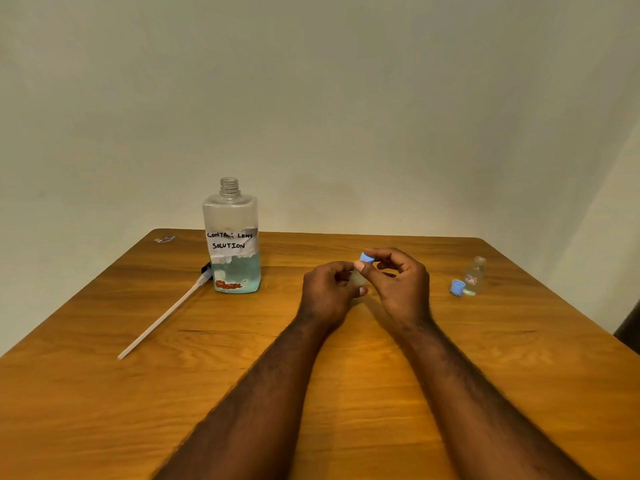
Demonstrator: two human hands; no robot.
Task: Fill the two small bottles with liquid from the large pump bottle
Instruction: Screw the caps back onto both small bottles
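The large clear bottle (232, 244), labelled "contact lens solution", stands uncapped at the back left, about a third full of pale blue liquid. Its pump head with the long white tube (162, 316) lies on the table beside it. My left hand (329, 296) grips a small clear bottle (356, 278), mostly hidden by the fingers. My right hand (398, 282) pinches a blue cap (366, 258) at that bottle's top. A second small bottle (475, 276) stands open at the right, with its blue cap (457, 287) lying next to it.
The wooden table (311, 375) ends at a pale wall behind. A small wrapper or sticker (165, 239) lies at the back left corner. A dark object (628, 330) shows beyond the right table edge.
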